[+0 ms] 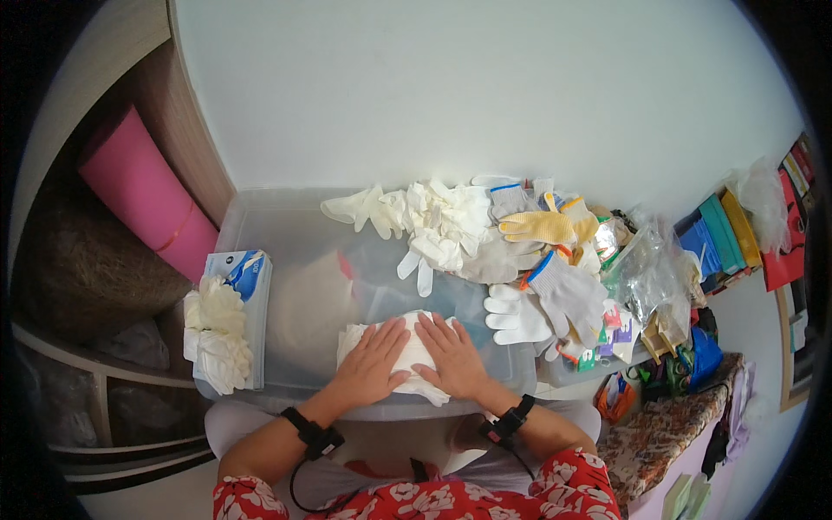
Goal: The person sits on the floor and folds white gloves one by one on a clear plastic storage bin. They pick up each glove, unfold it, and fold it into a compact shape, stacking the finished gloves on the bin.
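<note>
Two red flowered sleeves [251, 501] sit nearest us, then a pair of black wrist straps [321, 440], and now the action: our left hand [374, 360] and our right hand [455, 360] lie flat on the white stack [416, 351]! Palms are down, fingers straight, thumbs pointing inward; both hands are open, pressing rather than gripping. That stack, by the look of it thin disposable gloves, rests at the near edge of the translucent plastic bin [290, 225], around the middle.

How does it handle? Light, we'd say, soft and floppy, with loose layers that could slide or fan out if we pinch only the top. Nothing looks breakable, though thin material might tear under a hard tug. Our best hold is low on both sides, fingers beneath the bottom layer, thumbs over the top, squeezing gently.

Looking farther, off to our left stands the blue-and-white box [258, 316], with a bunch of cream gloves [221, 338] overlapping it. Out right, knitted gloves [568, 295] lie in a thick, jumbled heap, and beyond our fingertips a crumpled pile of loose gloves [442, 217] sprawls near the pale wall [451, 87].
</note>
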Tool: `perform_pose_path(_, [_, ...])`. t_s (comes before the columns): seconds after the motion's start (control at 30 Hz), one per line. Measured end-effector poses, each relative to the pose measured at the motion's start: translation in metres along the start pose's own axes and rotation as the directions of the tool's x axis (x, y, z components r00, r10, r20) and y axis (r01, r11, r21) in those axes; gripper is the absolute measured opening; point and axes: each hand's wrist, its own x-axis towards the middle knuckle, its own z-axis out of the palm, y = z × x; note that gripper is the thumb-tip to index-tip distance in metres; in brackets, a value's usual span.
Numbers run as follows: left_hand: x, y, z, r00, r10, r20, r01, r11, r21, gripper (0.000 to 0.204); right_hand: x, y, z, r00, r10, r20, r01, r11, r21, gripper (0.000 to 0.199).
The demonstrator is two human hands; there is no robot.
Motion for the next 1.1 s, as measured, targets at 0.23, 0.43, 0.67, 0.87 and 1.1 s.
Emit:
perform_pose_path(0.23, [-0.001,0.009,0.004,1.000,0.007,0.010,-0.006,1.000,-0.024,0.073,-0.010,0.001,-0.006,1.000,-0.012,-0.011,0.012,1.000,-0.005,0.074])
perform_pose_path(0.43, [0.001,0.001,-0.001,0.999,-0.007,0.035,0.009,0.999,-0.040,0.069,0.005,-0.005,-0.028,0.998,-0.006,-0.060,0.007,1.000,0.012,0.058])
perform_pose_path(0.67, [0.011,-0.003,-0.014,0.976,0.041,-0.214,-0.085,0.976,-0.199,0.045,0.032,0.039,-0.062,0.919,0.175,-0.353,-0.062,0.949,0.308,0.027])
perform_pose_path(0.87, [0.016,-0.012,-0.018,0.951,0.025,-0.308,-0.107,0.962,-0.251,0.029,0.043,0.075,-0.063,0.853,0.306,-0.422,-0.161,0.925,0.343,0.017])
perform_pose_path(1.1, [0.013,-0.013,-0.029,0.935,0.092,-0.342,-0.174,0.960,-0.217,0.020,0.063,0.089,-0.061,0.845,0.325,-0.426,-0.177,0.920,0.350,0.016])
